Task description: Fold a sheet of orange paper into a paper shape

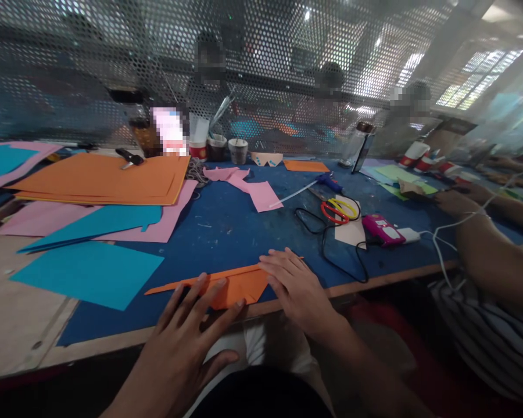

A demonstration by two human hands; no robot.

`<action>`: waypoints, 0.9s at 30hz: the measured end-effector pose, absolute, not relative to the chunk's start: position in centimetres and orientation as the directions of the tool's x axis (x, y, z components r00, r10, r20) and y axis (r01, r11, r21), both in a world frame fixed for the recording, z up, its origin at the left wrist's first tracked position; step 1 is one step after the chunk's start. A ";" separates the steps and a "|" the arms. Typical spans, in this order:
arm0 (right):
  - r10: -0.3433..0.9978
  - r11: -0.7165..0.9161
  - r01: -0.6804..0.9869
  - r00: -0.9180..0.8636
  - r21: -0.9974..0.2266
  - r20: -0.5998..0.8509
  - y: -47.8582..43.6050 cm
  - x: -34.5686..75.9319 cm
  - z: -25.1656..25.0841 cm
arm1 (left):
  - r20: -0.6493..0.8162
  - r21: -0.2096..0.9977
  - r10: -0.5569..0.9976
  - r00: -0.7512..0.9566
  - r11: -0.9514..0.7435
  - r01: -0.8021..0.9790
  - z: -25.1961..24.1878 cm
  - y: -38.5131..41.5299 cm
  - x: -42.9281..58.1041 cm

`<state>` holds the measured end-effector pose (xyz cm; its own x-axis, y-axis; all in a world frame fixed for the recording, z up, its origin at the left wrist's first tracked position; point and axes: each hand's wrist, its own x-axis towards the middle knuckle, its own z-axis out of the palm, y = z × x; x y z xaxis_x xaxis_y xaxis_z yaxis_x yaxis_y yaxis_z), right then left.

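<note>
A folded piece of orange paper (239, 288) lies at the front edge of the blue table, with a long narrow strip folded along its far side. On its left part rests my left hand (192, 325), fingers spread and stretched out. My right hand (294, 284) lies flat over the right end of the paper, its fingers fairly straight and close together. Both palms face down, and parts of the paper are hidden beneath the fingers. To the left of my left hand is a flat sheet of blue paper (91, 273).
Stacked orange sheets (96, 180) lie at left, with pink paper (176, 215) beneath. Red-and-yellow-handled scissors (340, 210), a blue glue gun (330, 182) and a magenta device (382, 230) with cables are at right. Paper cups (237, 151) line the back. A co-worker's arm (479, 244) reaches in at right.
</note>
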<state>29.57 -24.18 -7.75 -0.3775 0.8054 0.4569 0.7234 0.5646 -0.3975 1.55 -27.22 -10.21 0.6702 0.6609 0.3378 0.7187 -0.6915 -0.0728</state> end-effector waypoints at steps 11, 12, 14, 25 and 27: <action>0.869 0.463 0.815 -0.340 -0.348 0.360 -22.5 27.9 -5.8 | 0.367 -0.079 0.638 0.676 -0.703 0.707 -10.2 -26.9 1.4; 0.873 0.457 0.816 -0.337 -0.353 0.351 -22.2 27.7 -5.7 | 0.368 -0.080 0.633 0.681 -0.708 0.701 -10.1 -26.9 1.3; 0.881 0.453 0.801 -0.337 -0.391 0.331 -21.6 27.5 -5.7 | 0.386 -0.046 0.620 0.683 -0.727 0.685 -9.8 -26.6 1.0; 0.913 0.408 0.753 -0.353 -0.516 0.206 -19.9 27.9 -4.6 | 0.189 0.448 0.866 0.464 -0.496 0.744 -4.4 -17.7 0.1; 0.916 0.399 0.753 -0.350 -0.524 0.195 -19.7 28.0 -4.6 | 0.127 0.503 0.869 0.477 -0.471 0.725 -4.0 -16.9 0.5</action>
<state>27.97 -19.69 -4.58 -0.3499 0.9162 0.1952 0.7527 0.3990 -0.5238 0.49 -16.91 -4.00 0.4772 0.8695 0.1274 0.7245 -0.4714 0.5029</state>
